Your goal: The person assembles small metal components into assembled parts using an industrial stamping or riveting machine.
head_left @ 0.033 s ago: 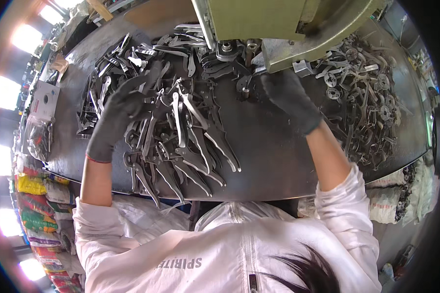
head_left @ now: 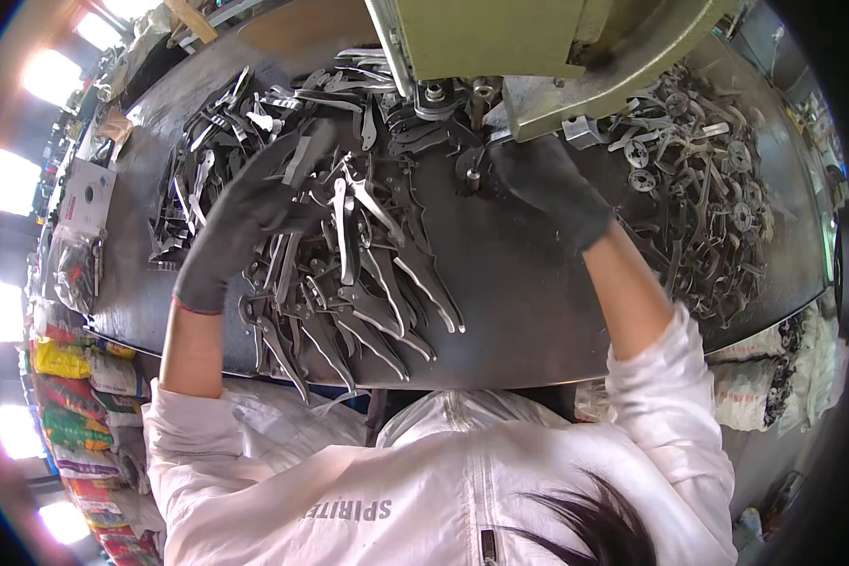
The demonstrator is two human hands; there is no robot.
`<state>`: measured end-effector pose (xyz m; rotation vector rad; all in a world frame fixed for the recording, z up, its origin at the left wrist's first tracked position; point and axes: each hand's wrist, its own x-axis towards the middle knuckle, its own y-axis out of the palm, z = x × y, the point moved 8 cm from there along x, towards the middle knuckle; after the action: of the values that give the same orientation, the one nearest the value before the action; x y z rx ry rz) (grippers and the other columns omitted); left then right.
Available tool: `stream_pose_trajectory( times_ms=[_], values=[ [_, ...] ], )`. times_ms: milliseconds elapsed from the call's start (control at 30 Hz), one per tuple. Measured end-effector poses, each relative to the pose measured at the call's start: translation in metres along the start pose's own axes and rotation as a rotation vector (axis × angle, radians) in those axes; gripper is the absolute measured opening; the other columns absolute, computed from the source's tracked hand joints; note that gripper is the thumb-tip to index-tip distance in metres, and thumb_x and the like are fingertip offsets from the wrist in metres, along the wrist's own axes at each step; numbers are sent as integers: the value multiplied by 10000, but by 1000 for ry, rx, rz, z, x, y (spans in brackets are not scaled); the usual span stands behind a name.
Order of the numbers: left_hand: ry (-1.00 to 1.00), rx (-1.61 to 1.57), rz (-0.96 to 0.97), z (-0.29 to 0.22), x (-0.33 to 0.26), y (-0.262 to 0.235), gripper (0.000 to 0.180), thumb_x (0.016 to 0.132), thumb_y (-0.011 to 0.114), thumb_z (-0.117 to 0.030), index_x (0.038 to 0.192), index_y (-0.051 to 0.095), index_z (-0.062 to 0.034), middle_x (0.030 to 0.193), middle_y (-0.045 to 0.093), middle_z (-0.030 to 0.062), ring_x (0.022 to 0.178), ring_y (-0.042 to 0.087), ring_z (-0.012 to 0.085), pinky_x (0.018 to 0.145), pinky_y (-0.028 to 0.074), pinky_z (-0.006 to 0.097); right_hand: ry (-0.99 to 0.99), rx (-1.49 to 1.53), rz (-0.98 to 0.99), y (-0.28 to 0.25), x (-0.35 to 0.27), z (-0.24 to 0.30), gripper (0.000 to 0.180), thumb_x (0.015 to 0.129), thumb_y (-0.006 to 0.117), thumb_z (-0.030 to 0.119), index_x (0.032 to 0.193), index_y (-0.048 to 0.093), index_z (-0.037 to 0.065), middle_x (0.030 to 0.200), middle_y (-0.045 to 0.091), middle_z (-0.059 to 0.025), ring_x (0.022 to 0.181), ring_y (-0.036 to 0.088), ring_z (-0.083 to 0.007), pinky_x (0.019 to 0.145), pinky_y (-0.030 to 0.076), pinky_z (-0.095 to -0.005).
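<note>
My left hand (head_left: 255, 208), in a dark grey glove, is above the left part heap, its fingers closed around a flat grey metal piece (head_left: 300, 162). Just right of that hand lies a pile of locking pliers (head_left: 377, 274), their handles pointing toward me. My right hand (head_left: 552, 193), gloved alike, reaches in beside the green press (head_left: 500, 38). Its fingertips are in shadow near a small upright pin (head_left: 474, 177), and what they hold, if anything, is hidden. A dark plier part (head_left: 467, 141) lies behind the pin, under the press.
Loose metal parts (head_left: 198, 174) are heaped at the left on the dark metal table (head_left: 509, 311). Another heap of levers and round pieces (head_left: 707, 198) covers the right side. A white box (head_left: 87, 193) and a clear bag (head_left: 74, 269) sit at the left edge.
My left hand has shifted slightly right and away from me, and the flat metal piece in it now shows. My right hand has moved a little left, toward the pin.
</note>
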<state>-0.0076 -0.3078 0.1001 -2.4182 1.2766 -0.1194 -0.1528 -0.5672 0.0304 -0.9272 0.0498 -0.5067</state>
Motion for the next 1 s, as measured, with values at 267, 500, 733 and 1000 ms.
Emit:
stream_pose_trajectory(
  times_ms=[267, 500, 733, 1000],
  values=[
    [-211, -227, 103, -6, 16, 51, 310, 936, 474, -183, 1151, 556, 25, 960, 619, 78, 851, 618, 136, 793, 501, 249, 79, -178, 159, -2, 9, -7, 436, 857, 596, 387, 1040, 607, -8, 964, 632, -198, 934, 599, -296, 832, 445, -417],
    [321, 50, 71, 5, 78, 66, 213, 935, 486, -52, 1108, 552, 52, 994, 624, 115, 889, 624, 140, 805, 526, 262, 435, 470, 671, 86, 19, -33, 434, 871, 495, 440, 1040, 609, 57, 1036, 628, -157, 1015, 576, -303, 894, 422, -379],
    [-318, -600, 187, 54, 53, 75, 286, 951, 436, -86, 1143, 517, 110, 1107, 601, 183, 973, 621, 215, 871, 518, 323, -521, 669, -126, 81, 77, -45, 376, 828, 552, 428, 1004, 622, 103, 802, 620, -120, 765, 572, -271, 707, 455, -396],
    [-47, -150, 85, 32, 36, 71, 322, 944, 426, -143, 1149, 573, 56, 1065, 609, 77, 966, 564, 136, 875, 424, 256, -502, 288, -177, -22, 13, -25, 217, 842, 473, 130, 1007, 613, 110, 977, 616, -122, 875, 600, -248, 727, 491, -334]
  ],
)
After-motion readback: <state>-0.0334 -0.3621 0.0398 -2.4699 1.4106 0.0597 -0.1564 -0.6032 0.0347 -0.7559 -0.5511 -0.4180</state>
